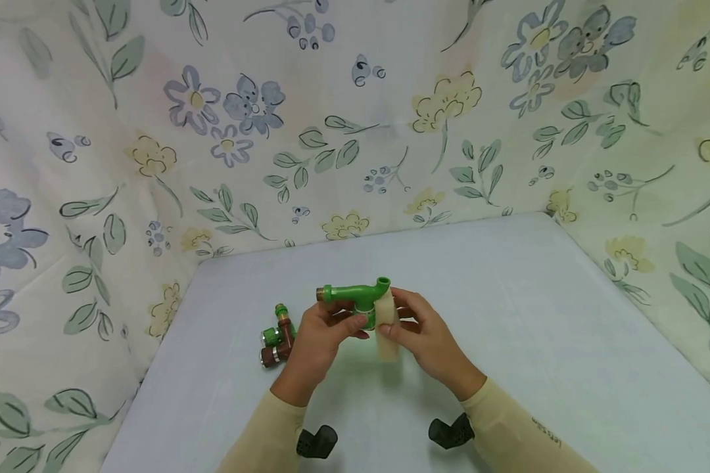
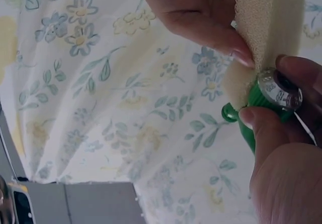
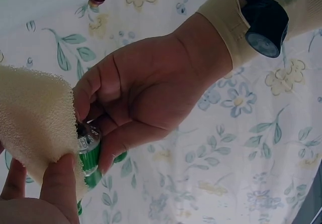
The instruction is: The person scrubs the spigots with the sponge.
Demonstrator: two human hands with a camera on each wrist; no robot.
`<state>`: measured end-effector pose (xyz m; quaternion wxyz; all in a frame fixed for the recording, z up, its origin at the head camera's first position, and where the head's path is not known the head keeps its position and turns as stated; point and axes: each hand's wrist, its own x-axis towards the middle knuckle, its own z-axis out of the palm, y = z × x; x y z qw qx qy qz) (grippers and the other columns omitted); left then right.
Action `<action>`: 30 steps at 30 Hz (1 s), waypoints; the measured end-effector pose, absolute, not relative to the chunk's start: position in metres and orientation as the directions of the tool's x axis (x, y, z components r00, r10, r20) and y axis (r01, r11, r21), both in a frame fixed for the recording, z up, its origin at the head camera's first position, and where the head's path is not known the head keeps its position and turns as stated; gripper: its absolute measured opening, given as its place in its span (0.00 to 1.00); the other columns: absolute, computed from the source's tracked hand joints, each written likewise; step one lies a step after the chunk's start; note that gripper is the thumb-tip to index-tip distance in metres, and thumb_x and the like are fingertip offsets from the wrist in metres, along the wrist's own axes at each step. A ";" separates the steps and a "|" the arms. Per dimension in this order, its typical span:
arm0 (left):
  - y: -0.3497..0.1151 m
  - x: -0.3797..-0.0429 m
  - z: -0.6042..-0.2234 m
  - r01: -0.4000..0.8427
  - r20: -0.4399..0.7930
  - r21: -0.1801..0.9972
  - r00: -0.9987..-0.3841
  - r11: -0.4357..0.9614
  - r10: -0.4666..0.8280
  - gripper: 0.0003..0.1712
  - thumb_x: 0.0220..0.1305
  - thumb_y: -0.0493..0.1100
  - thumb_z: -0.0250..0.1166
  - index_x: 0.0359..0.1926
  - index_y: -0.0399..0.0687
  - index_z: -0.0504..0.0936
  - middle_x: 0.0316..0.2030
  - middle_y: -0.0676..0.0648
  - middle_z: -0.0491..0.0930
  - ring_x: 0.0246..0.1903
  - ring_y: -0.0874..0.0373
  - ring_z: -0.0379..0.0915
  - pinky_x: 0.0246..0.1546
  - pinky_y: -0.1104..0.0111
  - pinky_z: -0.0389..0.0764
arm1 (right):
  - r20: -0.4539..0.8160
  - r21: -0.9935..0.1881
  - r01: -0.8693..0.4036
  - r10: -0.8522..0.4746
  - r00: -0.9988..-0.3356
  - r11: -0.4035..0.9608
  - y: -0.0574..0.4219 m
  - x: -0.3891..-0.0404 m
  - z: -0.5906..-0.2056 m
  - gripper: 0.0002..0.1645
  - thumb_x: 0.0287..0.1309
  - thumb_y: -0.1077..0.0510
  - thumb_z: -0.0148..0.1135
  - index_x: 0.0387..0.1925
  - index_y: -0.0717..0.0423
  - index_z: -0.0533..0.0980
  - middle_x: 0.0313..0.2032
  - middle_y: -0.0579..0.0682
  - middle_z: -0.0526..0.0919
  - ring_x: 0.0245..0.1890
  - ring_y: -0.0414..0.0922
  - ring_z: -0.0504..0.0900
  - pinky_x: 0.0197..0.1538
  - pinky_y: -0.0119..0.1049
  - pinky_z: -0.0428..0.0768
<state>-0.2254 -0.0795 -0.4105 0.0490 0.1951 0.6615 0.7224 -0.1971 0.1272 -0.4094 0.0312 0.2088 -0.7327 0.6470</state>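
Note:
My left hand [image 1: 321, 336] grips a green plastic tap [image 1: 350, 291] by its body, thumb in front. The tap lies sideways above the table, its brown threaded inlet to the left and its curved spout to the right. A chrome ring [image 2: 274, 92] at one end of it shows between the left thumb and fingers in the left wrist view. My right hand [image 1: 430, 338] pinches a cream sponge [image 1: 386, 332] between thumb and fingers, against the tap's spout side. In the right wrist view the sponge [image 3: 37, 121] hides part of the tap [image 3: 90, 158].
Left of my left hand, brown and green taps [image 1: 282, 338] lie close together on the white table [image 1: 479, 276], partly behind that hand. Floral cloth [image 1: 331, 131] hangs behind the table and at both sides. Black wrist cameras [image 1: 317, 441] sit on both sleeves.

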 end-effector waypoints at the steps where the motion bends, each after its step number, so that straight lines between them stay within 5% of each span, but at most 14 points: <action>1: -0.079 -0.226 -0.411 0.193 0.222 0.974 -0.918 -0.119 0.328 0.22 0.59 0.44 0.70 0.53 0.42 0.77 0.47 0.38 0.77 0.41 0.41 0.79 0.39 0.52 0.82 | 0.316 -0.936 -0.346 -0.267 -0.910 0.073 0.127 -0.197 -0.410 0.32 0.63 0.60 0.62 0.66 0.47 0.64 0.55 0.51 0.70 0.53 0.53 0.72 0.53 0.46 0.76; 9: -0.080 -0.231 -0.412 0.198 0.221 0.974 -0.939 -0.112 0.262 0.20 0.61 0.45 0.68 0.52 0.40 0.80 0.43 0.37 0.79 0.40 0.39 0.77 0.39 0.53 0.82 | 0.362 -0.915 -0.397 -0.288 -0.887 0.075 0.123 -0.191 -0.409 0.32 0.61 0.60 0.64 0.65 0.49 0.64 0.55 0.49 0.70 0.52 0.49 0.72 0.53 0.49 0.75; 18: -0.080 -0.232 -0.411 0.204 0.217 0.976 -0.934 -0.073 0.285 0.22 0.65 0.49 0.64 0.59 0.51 0.77 0.50 0.43 0.77 0.43 0.46 0.77 0.44 0.57 0.80 | 0.424 -0.888 -0.458 -0.305 -0.853 0.043 0.118 -0.186 -0.403 0.34 0.58 0.64 0.66 0.65 0.52 0.65 0.54 0.50 0.71 0.51 0.53 0.73 0.52 0.53 0.76; 30: -0.079 -0.229 -0.410 0.249 0.276 0.961 -0.898 -0.122 0.342 0.22 0.64 0.42 0.65 0.58 0.47 0.74 0.51 0.40 0.74 0.44 0.42 0.76 0.44 0.54 0.80 | 0.372 -0.912 -0.403 -0.262 -0.891 0.077 0.124 -0.191 -0.400 0.32 0.60 0.61 0.64 0.65 0.49 0.65 0.54 0.50 0.71 0.52 0.52 0.72 0.53 0.51 0.76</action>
